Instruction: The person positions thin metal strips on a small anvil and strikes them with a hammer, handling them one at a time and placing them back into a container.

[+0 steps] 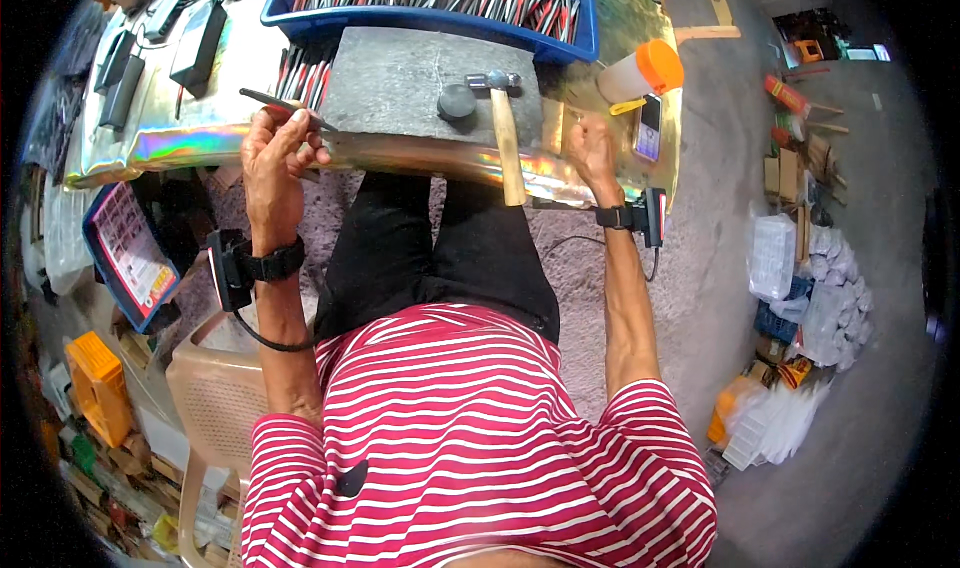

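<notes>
Grey stone slab (400, 83) lay on our holographic-foil bench (190, 143), a dark round puck (456, 102) and a wooden-handled hammer (508, 138) resting on its right part, the handle overhanging the near edge. Our left hand (272, 163), at the slab's near left corner, pinched a slim dark metal tool (285, 110) between thumb and fingers. Our right hand (592, 153) was curled loosely closed near the bench's right edge, holding nothing we could see. Far: blue tray (300, 13) of similar tools. Right: orange-capped bottle (640, 71).
</notes>
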Available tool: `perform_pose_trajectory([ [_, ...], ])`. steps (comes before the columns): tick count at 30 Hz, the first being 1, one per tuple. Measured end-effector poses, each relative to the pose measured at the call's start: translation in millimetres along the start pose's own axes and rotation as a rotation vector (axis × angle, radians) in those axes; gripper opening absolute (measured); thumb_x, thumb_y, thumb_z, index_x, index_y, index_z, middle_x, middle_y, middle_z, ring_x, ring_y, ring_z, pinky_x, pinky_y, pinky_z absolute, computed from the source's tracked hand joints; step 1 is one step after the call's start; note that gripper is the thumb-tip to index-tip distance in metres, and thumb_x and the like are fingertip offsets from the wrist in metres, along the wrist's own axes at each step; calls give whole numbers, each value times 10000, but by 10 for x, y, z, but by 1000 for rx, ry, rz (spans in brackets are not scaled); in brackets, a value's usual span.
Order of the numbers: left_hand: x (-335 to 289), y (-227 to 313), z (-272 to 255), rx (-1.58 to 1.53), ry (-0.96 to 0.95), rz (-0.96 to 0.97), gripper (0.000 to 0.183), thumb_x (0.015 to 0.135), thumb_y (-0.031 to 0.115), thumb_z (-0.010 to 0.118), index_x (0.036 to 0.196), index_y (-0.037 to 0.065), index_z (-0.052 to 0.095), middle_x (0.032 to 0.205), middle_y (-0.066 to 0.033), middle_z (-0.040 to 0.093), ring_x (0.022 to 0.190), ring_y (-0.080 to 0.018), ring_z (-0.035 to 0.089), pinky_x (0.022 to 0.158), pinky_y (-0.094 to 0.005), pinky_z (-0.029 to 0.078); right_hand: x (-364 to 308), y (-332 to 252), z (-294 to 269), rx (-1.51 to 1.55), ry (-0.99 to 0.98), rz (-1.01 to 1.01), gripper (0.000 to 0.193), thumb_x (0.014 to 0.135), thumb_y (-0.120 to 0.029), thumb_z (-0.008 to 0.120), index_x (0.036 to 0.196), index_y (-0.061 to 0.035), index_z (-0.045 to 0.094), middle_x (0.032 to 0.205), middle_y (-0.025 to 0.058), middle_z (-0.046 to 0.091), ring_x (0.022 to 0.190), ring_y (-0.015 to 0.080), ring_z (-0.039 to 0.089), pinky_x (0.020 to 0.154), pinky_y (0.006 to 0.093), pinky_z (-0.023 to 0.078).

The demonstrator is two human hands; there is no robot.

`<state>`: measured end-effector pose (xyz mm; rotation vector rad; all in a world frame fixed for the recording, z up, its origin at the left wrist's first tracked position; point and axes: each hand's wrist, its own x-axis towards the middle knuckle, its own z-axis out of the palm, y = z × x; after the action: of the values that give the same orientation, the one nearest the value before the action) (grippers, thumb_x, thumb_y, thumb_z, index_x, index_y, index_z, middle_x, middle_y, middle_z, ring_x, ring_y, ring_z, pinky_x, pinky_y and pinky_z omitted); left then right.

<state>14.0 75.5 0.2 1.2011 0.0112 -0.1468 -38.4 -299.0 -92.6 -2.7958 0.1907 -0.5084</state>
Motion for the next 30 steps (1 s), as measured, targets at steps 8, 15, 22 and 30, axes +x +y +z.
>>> perform_pose_trajectory([
  [8,-43,35,158,-99,-84,-21,116,825,93,486,899,7,459,816,-136,574,624,-125,548,503,-223,491,-60,131,43,454,40,302,102,753,-76,519,705,-4,466,586,13,458,484,91,493,398,223,404],
  [15,-111,49,247,-109,-122,-48,120,825,87,479,910,8,451,832,-173,575,642,-141,564,523,-237,504,-65,-189,-148,640,12,417,107,760,-54,503,686,-13,437,575,33,455,482,105,455,419,244,389],
  [22,-186,82,471,-171,-194,-90,148,819,75,491,940,6,441,838,-192,573,652,-159,581,538,-249,523,-102,-232,-214,969,60,529,73,739,-31,530,704,-17,468,600,7,453,465,68,453,396,211,407],
  [30,-276,46,729,-135,-277,-150,257,814,71,515,1024,-60,447,853,-172,579,674,-150,591,594,-242,528,-60,-238,-290,1124,68,629,86,700,-51,576,704,-21,495,585,11,479,448,68,450,398,194,389],
])
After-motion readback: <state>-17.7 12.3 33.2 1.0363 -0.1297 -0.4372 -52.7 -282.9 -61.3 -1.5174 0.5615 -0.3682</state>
